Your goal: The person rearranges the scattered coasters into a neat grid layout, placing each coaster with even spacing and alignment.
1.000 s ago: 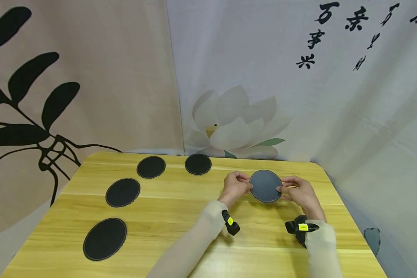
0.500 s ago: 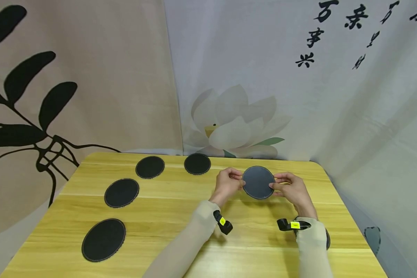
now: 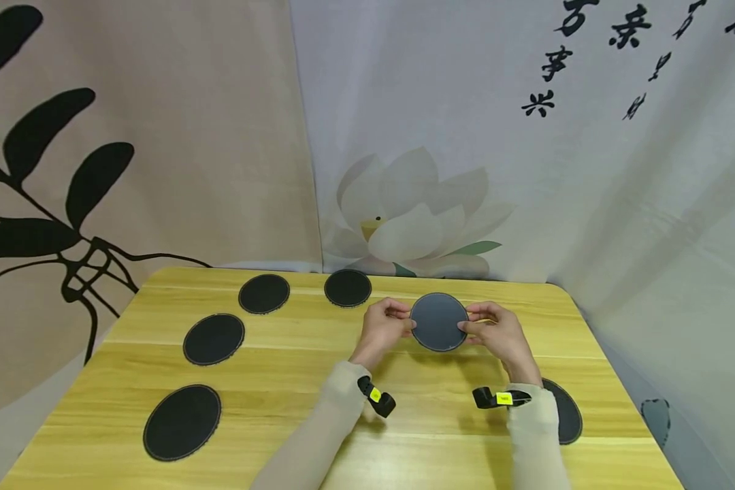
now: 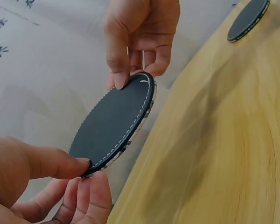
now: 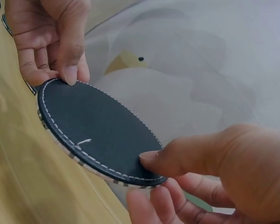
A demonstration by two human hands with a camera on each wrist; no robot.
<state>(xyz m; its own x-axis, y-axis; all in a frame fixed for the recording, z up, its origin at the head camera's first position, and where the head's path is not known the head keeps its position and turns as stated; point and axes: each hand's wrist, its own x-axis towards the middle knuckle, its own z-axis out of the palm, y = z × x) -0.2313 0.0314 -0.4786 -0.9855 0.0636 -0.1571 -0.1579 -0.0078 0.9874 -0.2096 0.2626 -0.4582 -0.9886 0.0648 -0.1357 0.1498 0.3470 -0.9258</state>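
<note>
Between both hands, a round black coaster [image 3: 439,322] with white edge stitching is held up off the table, tilted. My left hand [image 3: 380,329] pinches its left edge, thumb on the dark face and fingers beneath. On the opposite edge my right hand [image 3: 499,335] pinches it the same way. In the right wrist view the coaster [image 5: 95,126] shows a loose white thread near its rim and a patterned underside edge. The left wrist view shows the coaster [image 4: 114,121] edge-on, its shadow on the wood.
Several more black coasters lie on the wooden table [image 3: 294,408]: a near-left coaster [image 3: 182,422], a left coaster [image 3: 214,339], two back coasters, and a right coaster [image 3: 563,412] partly hidden by the right sleeve. A printed curtain [image 3: 416,136] hangs behind the table.
Both hands have carried the coaster leftward, still gripping its two edges. The coaster by the right sleeve has become more visible. The other coasters lie where they were.
</note>
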